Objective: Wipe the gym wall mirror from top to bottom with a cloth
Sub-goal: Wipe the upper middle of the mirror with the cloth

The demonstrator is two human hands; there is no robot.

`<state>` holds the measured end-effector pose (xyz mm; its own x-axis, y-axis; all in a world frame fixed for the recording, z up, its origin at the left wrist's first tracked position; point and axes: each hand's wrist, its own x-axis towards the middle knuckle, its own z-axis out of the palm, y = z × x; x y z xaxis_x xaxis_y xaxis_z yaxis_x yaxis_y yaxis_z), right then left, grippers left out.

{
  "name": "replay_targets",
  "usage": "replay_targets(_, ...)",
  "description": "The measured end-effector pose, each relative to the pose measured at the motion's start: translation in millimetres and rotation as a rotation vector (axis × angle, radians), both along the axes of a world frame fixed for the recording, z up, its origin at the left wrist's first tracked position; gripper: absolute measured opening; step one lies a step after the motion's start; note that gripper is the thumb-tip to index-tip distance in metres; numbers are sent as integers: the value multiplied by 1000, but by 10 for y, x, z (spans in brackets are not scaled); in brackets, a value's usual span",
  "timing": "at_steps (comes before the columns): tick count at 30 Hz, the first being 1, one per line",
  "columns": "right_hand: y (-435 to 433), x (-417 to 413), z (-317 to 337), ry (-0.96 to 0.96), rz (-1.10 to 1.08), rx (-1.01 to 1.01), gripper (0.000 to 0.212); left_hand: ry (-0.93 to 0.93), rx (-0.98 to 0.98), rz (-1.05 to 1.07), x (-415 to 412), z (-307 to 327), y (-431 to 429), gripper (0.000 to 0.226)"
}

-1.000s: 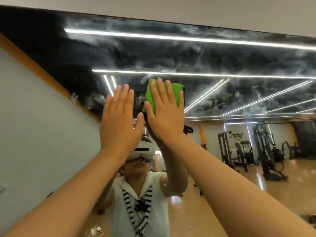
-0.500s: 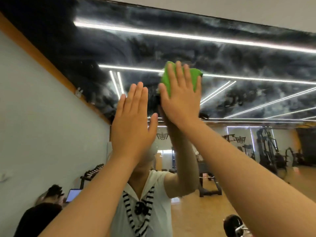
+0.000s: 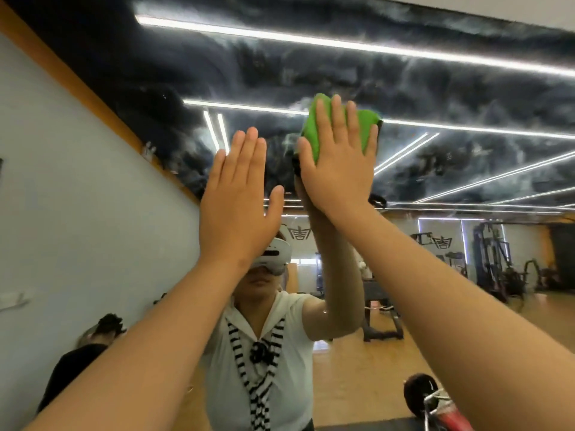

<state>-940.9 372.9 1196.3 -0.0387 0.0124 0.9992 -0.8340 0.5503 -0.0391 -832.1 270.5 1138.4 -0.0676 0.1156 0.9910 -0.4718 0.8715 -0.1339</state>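
The wall mirror (image 3: 435,169) fills nearly the whole view and reflects a dark streaked ceiling with light strips. A folded green cloth (image 3: 314,135) lies flat against the glass high up. My right hand (image 3: 337,163) presses on it with straight spread fingers, so only the cloth's top and left edge show. To its left and a little lower, my left hand (image 3: 239,200) is raised with straight fingers and the palm toward the glass, holding nothing. Whether it touches the mirror cannot be told.
The mirror's top edge (image 3: 466,7) meets a pale wall strip above. The reflection shows a person in a white top, gym machines (image 3: 494,262) at the right, a wooden floor (image 3: 357,377) and a seated person (image 3: 93,343) low on the left.
My right hand has slid the cloth to the right along the glass, and the left hand followed beside it. The view swung right and tilted.
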Motion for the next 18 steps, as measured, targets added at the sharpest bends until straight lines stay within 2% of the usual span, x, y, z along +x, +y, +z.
replay_targets(3,-128,168,-193,160,8,135,61,-13,2,6,15,11,18,70)
replay_targets(6,155,-87,-102,295,-4,297,61,-35,15,19,36,7,41,76)
replay_targets(8,401,-363,2,260,-26,258,60,-46,25,21,42,-1,49,77)
replay_targets(10,518,-499,54,127,-11,140,60,-36,29,15,39,-7,42,76)
replay_targets(13,275,-291,3,-21,-12,-5,60,-34,28,22,29,-10,31,77)
replay_targets(18,-83,94,-324,161,-7,144,63,-46,35,27,51,4,53,80)
